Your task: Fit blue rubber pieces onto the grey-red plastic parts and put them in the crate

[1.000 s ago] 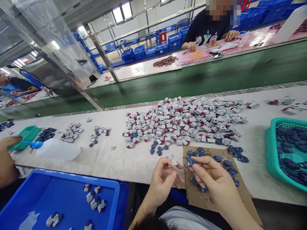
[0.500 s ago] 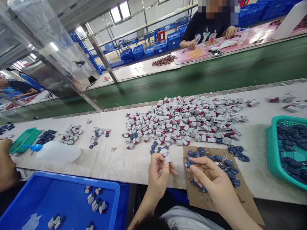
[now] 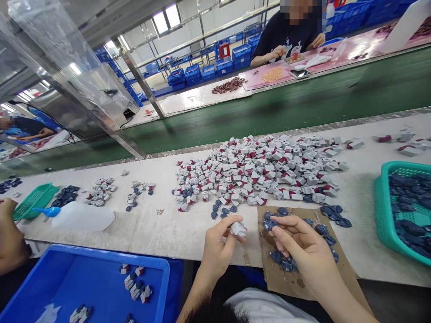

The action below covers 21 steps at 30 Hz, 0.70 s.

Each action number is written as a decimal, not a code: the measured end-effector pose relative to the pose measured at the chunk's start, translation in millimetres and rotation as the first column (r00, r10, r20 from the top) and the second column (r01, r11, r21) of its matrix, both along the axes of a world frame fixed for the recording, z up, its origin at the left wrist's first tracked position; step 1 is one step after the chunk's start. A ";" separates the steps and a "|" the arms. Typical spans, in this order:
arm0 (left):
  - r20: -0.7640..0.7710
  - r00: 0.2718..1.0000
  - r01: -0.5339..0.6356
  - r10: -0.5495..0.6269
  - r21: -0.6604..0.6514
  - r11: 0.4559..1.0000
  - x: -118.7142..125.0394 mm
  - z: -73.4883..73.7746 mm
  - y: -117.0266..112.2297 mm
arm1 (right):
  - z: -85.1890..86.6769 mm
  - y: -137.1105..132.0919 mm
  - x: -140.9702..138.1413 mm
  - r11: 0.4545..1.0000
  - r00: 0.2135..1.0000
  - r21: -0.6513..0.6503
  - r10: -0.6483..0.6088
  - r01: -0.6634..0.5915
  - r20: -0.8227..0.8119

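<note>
Since the earlier frame, left hand point(image 3: 218, 249) has turned its grey-white part point(image 3: 238, 229) flat, pinched between thumb and fingers. Right hand point(image 3: 299, 246), fingers curled, pinches a dark blue piece point(image 3: 270, 224) over the cardboard sheet point(image 3: 303, 278). Beyond lies the heap of grey-and-red parts point(image 3: 262, 172); a teal basket point(image 3: 384, 215) stands right, a blue tray point(image 3: 101, 278) and white squeeze bottle point(image 3: 81, 216) left.

A blue tray point(image 3: 101, 278), white squeeze bottle point(image 3: 82, 216) and teal basket point(image 3: 385, 215) sit nearby.
</note>
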<state>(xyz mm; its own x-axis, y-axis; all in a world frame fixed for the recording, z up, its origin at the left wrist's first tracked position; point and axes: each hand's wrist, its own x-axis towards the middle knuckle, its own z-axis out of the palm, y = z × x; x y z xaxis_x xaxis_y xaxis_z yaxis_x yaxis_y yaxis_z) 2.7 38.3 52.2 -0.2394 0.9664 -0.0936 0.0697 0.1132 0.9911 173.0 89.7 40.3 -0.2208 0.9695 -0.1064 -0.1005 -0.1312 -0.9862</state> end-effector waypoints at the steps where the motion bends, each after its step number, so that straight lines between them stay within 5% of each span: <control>1: 0.025 1.000 -0.014 0.014 -0.003 1.000 -0.8 -1.4 -0.8 | 0.0 0.4 0.2 1.000 1.000 -0.001 -0.011 0.011 -0.001; 8: 0.452 0.892 0.009 -0.008 0.000 1.000 9.9 -6.8 -3.5 | -2.5 -3.4 -5.6 1.000 1.000 -0.014 0.008 -0.008 -0.008; 18: 0.113 0.975 -0.201 0.191 0.082 0.976 4.0 -22.1 -1.1 | -5.2 -4.2 -5.0 1.000 1.000 -0.015 0.026 -0.026 -0.004; 21: -0.101 0.987 -0.114 0.121 0.074 0.991 -1.3 -16.9 -5.2 | -5.8 -6.0 -5.5 0.999 0.999 -0.009 0.037 -0.037 -0.002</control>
<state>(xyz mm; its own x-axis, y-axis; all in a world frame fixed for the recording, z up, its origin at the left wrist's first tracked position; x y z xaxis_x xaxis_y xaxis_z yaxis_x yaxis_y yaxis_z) 1.3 33.0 35.3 -0.3567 0.9342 0.0030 0.1644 0.0596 0.9846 167.4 83.7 34.4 -0.2570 0.9596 -0.1142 -0.0977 -0.1433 -0.9848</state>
